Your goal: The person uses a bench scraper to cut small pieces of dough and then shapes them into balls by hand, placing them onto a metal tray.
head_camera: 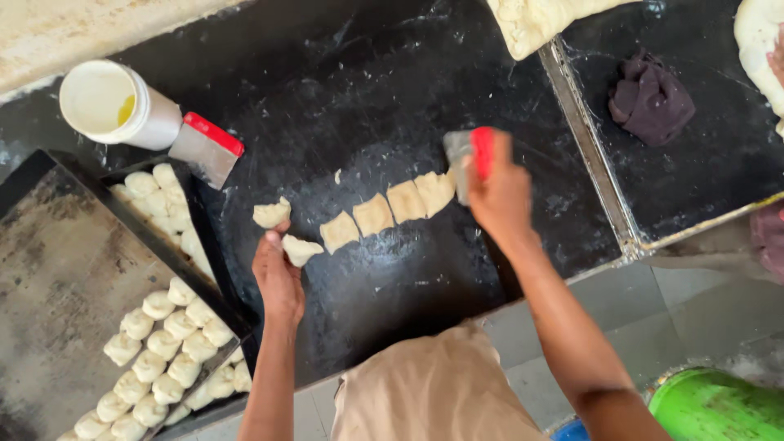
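Dough row, long axis rising rightward

On the black bench, the right hand grips a red-handled scraper, its blade set against the end of a row of cut dough pieces. The left hand pinches one dough piece at the row's other end, with another piece just beyond it. To the left, a dark tray carries many dough balls. A white cup and a second scraper lie near the tray. A dark purple cloth sits on the neighbouring surface.
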